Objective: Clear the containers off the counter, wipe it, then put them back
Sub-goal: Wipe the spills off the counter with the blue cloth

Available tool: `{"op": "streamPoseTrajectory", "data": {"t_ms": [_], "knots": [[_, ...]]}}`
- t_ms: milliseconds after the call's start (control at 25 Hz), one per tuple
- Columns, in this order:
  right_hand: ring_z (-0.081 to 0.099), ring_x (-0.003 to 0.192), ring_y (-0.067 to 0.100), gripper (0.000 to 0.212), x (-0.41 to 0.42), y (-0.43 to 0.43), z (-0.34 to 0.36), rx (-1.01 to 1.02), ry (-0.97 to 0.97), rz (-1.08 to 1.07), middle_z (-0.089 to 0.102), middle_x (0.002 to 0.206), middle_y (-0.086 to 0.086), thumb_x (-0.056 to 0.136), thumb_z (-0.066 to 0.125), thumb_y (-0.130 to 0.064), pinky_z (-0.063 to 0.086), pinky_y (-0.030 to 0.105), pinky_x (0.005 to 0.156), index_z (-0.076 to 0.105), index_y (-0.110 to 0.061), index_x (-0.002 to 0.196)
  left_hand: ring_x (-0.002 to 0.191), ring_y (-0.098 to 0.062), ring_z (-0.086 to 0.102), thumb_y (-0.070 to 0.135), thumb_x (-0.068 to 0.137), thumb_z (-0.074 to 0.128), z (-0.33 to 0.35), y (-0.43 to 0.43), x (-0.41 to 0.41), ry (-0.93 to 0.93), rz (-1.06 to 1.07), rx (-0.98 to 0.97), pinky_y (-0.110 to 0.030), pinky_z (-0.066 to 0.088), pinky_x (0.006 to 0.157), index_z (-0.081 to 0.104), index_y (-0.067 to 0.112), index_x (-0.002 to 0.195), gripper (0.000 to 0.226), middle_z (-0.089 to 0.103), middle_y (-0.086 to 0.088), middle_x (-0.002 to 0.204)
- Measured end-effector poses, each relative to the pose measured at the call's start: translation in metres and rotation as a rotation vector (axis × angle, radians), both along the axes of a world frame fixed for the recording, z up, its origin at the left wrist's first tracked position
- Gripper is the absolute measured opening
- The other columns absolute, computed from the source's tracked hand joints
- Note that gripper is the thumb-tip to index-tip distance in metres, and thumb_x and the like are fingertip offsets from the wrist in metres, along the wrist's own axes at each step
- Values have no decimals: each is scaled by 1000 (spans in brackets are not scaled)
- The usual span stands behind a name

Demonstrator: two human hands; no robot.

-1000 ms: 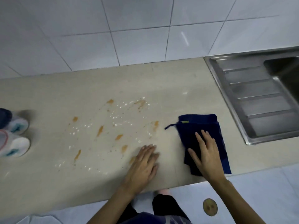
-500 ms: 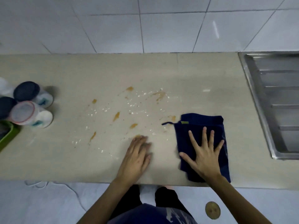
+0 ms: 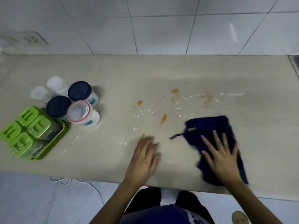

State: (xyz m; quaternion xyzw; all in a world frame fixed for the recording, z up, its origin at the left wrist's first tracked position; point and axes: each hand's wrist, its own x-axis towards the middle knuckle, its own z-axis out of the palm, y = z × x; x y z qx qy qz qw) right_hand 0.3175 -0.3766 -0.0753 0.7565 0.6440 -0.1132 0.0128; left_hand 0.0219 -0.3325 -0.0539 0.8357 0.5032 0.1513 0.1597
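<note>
A dark blue cloth point(image 3: 210, 126) lies on the beige counter point(image 3: 113, 75) near the front edge, right of centre. My right hand point(image 3: 221, 157) presses flat on it with fingers spread. My left hand point(image 3: 144, 157) rests flat on the bare counter to the left of the cloth. Orange stains point(image 3: 163, 118) and white crumbs are scattered beyond both hands. At the left stand several jars: two with dark blue lids point(image 3: 79, 91), one with a red-rimmed clear lid point(image 3: 78, 111), two white ones point(image 3: 55, 82). A green tray point(image 3: 53, 143) holds several green-lidded boxes point(image 3: 27, 125).
A white tiled wall runs behind the counter, with a power socket point(image 3: 29, 38) at the far left. The corner of a steel sink point(image 3: 295, 63) shows at the right edge. A white cable point(image 3: 68, 181) lies on the floor below the counter.
The view has swung left, bringing the jars and green tray fully into view and the sink almost out. My right hand has shifted the cloth slightly; it looks blurred and skewed.
</note>
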Motion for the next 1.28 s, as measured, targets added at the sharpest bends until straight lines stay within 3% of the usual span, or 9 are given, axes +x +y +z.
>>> {"op": "streamPoseTrajectory", "data": {"t_ms": [120, 200, 360, 520, 640, 840, 960, 1160, 1280], "knots": [[8, 146, 36, 75, 9, -16, 5, -43, 15, -228, 15, 159, 8, 86, -2, -70, 12, 73, 107, 25, -35, 147, 135, -20, 38, 34, 99, 41, -3, 6, -40, -87, 72, -23, -43, 29, 115, 55, 12, 128, 39, 47, -7, 142], [10, 144, 41, 74, -20, -14, 5, -48, 18, -255, 20, 158, 11, 88, 0, -68, 12, 77, 103, 30, -33, 145, 133, -25, 41, 34, 98, 41, -6, 6, -73, -95, 142, -19, -48, 32, 111, 56, 10, 126, 40, 48, -10, 140], [18, 141, 44, 62, -138, 21, -1, -6, -19, 76, 28, 155, 13, 91, 11, -62, 14, 78, 102, 30, -34, 144, 129, -35, 42, 29, 94, 44, -16, 8, -132, -32, 338, 3, -55, 35, 105, 56, 1, 122, 41, 49, -20, 135], [17, 143, 43, 61, -232, 59, -4, 38, -12, 320, 24, 157, 11, 89, 26, -59, 13, 78, 103, 27, -35, 145, 134, -35, 35, 29, 93, 42, -23, 6, -162, 37, 383, -37, -53, 30, 111, 49, -1, 129, 47, 43, -21, 141], [21, 143, 37, 60, -201, 69, -4, 39, 3, 303, 29, 155, 6, 90, 20, -61, 21, 74, 105, 33, -36, 143, 136, -33, 34, 31, 93, 41, -23, 12, -165, 4, 383, -36, -52, 28, 113, 49, 0, 129, 47, 43, -19, 142], [3, 147, 31, 73, -73, 50, 4, -40, 56, -69, 13, 160, 4, 84, 5, -72, 8, 69, 110, 21, -38, 147, 138, -32, 32, 33, 94, 40, -27, 23, -165, -28, 468, -28, -48, 23, 116, 49, 0, 130, 49, 42, -19, 144], [2, 145, 40, 80, -95, 54, 6, -51, 0, -170, 10, 160, 11, 83, -2, -73, 8, 75, 106, 19, -32, 149, 140, -30, 29, 35, 94, 39, -30, 21, -166, 7, 482, -34, -45, 20, 118, 47, 1, 133, 53, 40, -18, 147], [7, 144, 44, 65, -227, 74, -3, 20, -47, 268, 13, 159, 13, 91, 19, -60, 5, 71, 110, 18, -30, 149, 139, -30, 30, 33, 95, 38, -27, 21, -164, 7, 526, -55, -42, 19, 118, 44, -3, 134, 54, 40, -19, 146], [6, 147, 36, 60, -247, 91, -6, 60, 27, 380, 11, 160, 6, 93, 24, -58, 0, 61, 114, 19, -34, 148, 142, -28, 26, 29, 94, 37, -27, 21, -161, 77, 503, -54, -40, 14, 120, 36, -4, 139, 56, 35, -20, 150]]}}
